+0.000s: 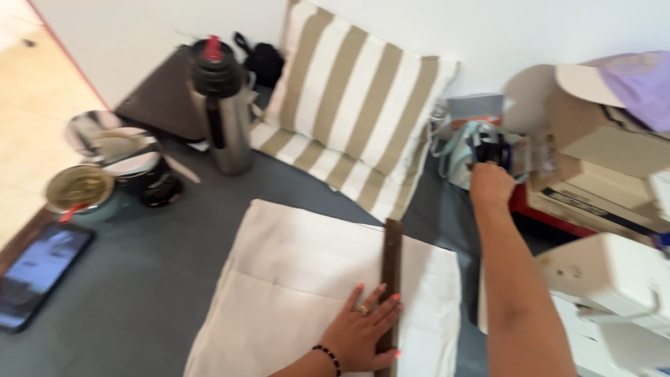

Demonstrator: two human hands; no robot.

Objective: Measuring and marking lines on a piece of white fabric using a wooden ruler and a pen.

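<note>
A person's left hand (363,335) lies flat and open, fingers spread, pressing a dark wooden ruler (391,279) against a folded piece of cream fabric (293,279) spread on a grey cloth-covered surface (139,293), while the right hand (492,185) stretches away to the far edge, closed around a dark, blurred object (488,150) among a pale green bundle beside stacked cardboard boxes (600,153); what that object is cannot be told. The ruler runs straight up the cloth near its right-hand side, held only by the fingertips and the heel of the palm. With the body leaning into the reach, the pinning hand could plausibly slide, skewing the ruler and rucking the soft, smooth cloth beneath it. The reaching forearm passes just above the corner of a white sewing machine (607,279), hard and glossy, and might catch on it. The fabric looks matte and lightly creased, with a faint seam line across it. Behind it leans a plump cushion (356,105) in beige and white stripes, next to a tall brushed-steel thermos (223,112) with a black top. A round cup of green herb (77,188) and a dark smartphone (38,272) sit to the left.
</note>
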